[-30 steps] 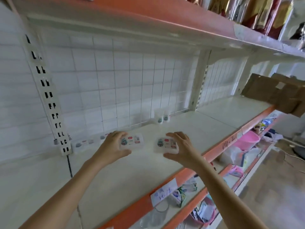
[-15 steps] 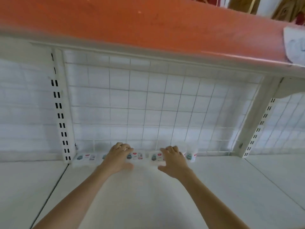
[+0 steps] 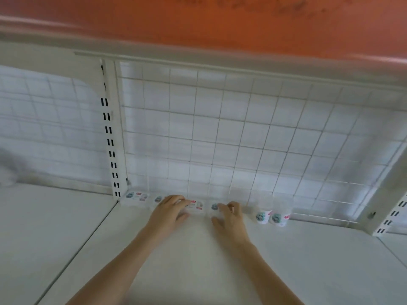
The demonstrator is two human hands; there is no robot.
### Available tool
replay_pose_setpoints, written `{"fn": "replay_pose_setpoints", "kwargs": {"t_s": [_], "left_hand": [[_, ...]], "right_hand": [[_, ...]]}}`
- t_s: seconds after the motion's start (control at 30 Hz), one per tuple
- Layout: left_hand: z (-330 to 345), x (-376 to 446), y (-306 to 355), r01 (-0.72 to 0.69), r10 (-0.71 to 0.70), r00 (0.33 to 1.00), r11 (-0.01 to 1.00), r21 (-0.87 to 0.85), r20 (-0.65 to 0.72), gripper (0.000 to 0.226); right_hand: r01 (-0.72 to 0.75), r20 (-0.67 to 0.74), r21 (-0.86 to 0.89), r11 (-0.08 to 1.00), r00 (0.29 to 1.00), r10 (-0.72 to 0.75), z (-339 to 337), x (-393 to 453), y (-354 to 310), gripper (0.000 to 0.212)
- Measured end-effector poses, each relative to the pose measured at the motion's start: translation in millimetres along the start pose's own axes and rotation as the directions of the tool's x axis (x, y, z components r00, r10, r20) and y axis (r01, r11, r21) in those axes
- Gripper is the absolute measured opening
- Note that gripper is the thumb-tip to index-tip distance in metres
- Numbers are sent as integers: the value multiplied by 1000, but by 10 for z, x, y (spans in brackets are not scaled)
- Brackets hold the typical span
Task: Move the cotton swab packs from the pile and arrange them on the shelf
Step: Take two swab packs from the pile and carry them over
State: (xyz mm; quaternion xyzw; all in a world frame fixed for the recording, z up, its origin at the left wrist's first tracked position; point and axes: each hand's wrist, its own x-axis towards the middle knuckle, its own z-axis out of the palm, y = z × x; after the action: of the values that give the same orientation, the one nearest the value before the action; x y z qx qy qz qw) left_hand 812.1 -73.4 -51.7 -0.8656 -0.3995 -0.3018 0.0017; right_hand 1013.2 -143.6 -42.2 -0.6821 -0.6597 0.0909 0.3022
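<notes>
White shelf board [image 3: 198, 260] fills the near view, bare where both forearms cross it toward the back. A second ago the hands were carrying a pack each, out over the front of the shelf; half a second ago they had reached the back edge, and now the packs sit in the row along the foot of the wire grid. The left hand [image 3: 169, 211] lies over one flat cotton swab pack [image 3: 195, 205], fingers curled round its near edge with the thumb below; the right hand [image 3: 230, 216] holds its own pack [image 3: 214, 209] the same way, fingertips over the label, thumb spread toward the gap between the two. Both grips look loose, though blur keeps me from telling whether they have begun to let go. By my reading these two are placed, or nearly so — what remains is to square them up, release, and return to the pile, which is out of view. Left of the hands, two more flat packs [image 3: 136, 197] lie end to end against the slotted upright [image 3: 110, 150]; to the right stand two round tubs [image 3: 272, 213] close together, well apart from the right hand. Behind runs the white wire grid [image 3: 242, 133] over a pale wall, and above hangs the orange lip of the upper shelf [image 3: 220, 23]
</notes>
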Motion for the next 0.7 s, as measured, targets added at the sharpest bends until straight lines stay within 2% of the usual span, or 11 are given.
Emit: {"fn": "replay_pose_setpoints", "kwargs": {"t_s": [0.27,0.43,0.7], "left_hand": [[120,-13,-7,11,-14,997,999,-37,-80,40],[137,-26,17,3,-2,994,1000,11,-112,40],[93,-28,24,-13,21,997,995,100,-79,53]], "right_hand": [[52,-87,25,998,995,-50,30,-20,81,32],[64,-113,10,998,992,-62,51,-34,105,31],[7,-50,-120,993,999,-13,-36,-141,-62,56]]}}
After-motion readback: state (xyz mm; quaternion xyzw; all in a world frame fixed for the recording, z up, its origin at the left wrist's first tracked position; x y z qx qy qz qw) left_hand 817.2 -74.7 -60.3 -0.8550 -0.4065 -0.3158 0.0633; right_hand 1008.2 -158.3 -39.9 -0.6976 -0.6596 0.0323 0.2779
